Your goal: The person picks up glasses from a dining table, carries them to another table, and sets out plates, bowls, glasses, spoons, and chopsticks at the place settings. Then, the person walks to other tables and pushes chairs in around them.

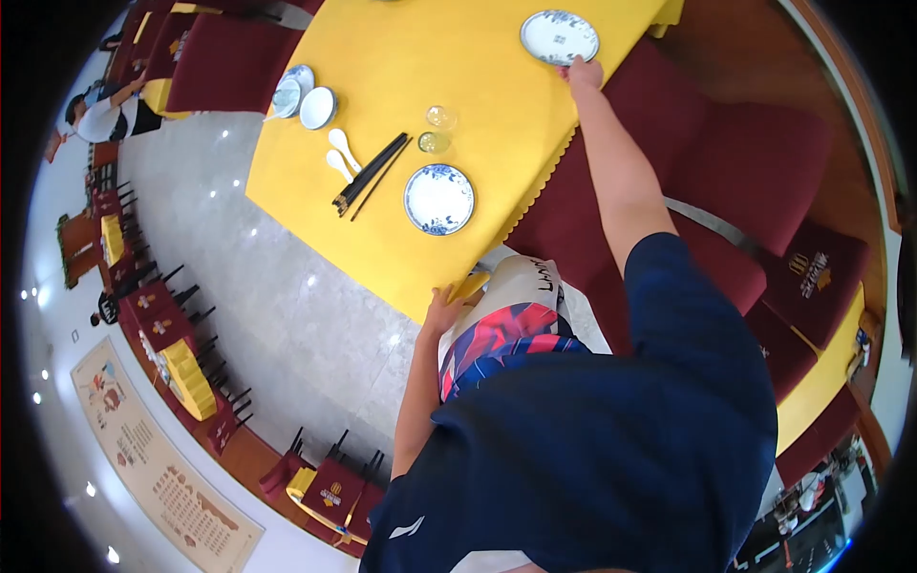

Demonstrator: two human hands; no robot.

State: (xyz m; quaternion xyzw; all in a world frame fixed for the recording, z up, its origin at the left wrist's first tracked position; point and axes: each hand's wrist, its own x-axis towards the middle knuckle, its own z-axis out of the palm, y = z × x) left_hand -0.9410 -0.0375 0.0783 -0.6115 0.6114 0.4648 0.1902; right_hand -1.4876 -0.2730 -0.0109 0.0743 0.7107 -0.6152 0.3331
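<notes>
My right hand [581, 73] reaches to the upper right and pinches the near rim of a patterned oval plate [560, 36] at the edge of the yellow tablecloth [382, 258]. Low on the cloth's near edge rests my left hand [445, 307], its visible fingers slightly apart and no dish in it. A round blue-rimmed plate [438, 199] lies nearby. Left of it are black chopsticks [371, 174] and two white spoons [339, 153]. Two small glasses [434, 142] stand above that plate. White bowls [318, 108] are at the table's left side.
Dark red chairs [707, 153] line the table's right side, and another red chair [229, 62] is at the upper left. Grey floor [287, 258] lies left of the table. Further off are a person in white [100, 119] and more yellow-covered tables [188, 380].
</notes>
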